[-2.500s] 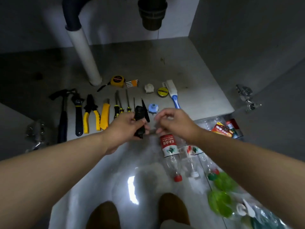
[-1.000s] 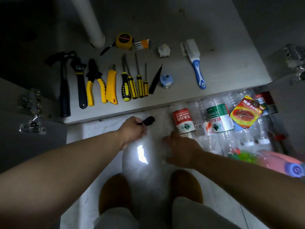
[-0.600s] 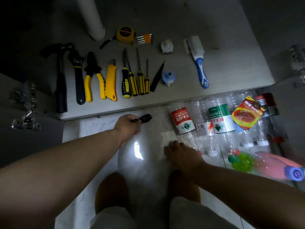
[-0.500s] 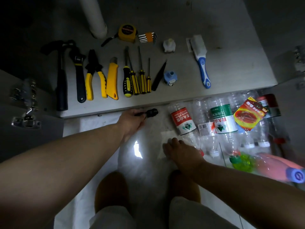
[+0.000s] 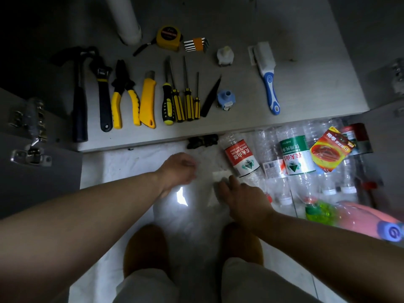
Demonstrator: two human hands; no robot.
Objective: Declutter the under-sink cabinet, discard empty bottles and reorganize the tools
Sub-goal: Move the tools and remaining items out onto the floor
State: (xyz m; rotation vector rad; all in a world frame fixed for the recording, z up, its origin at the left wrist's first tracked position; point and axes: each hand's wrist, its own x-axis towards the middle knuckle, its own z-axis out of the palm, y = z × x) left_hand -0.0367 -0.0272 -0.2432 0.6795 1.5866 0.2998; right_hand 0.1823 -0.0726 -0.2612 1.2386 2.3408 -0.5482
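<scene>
Floor (image 5: pixel 122 171): clear, empty-looking plastic bottles (image 5: pixel 240 158)

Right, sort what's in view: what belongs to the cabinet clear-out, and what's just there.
For the job:
hammer, wrench, pliers, utility knife, screwdrivers, tape measure, hex keys, brush, red-label bottle, green-label bottle

Just there:
drain pipe, door hinge, slippers

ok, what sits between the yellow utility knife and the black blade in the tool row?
Four screwdrivers, lying side by side with handles at the near end, fill the stretch between the yellow utility knife and the black blade. Head view.
</scene>
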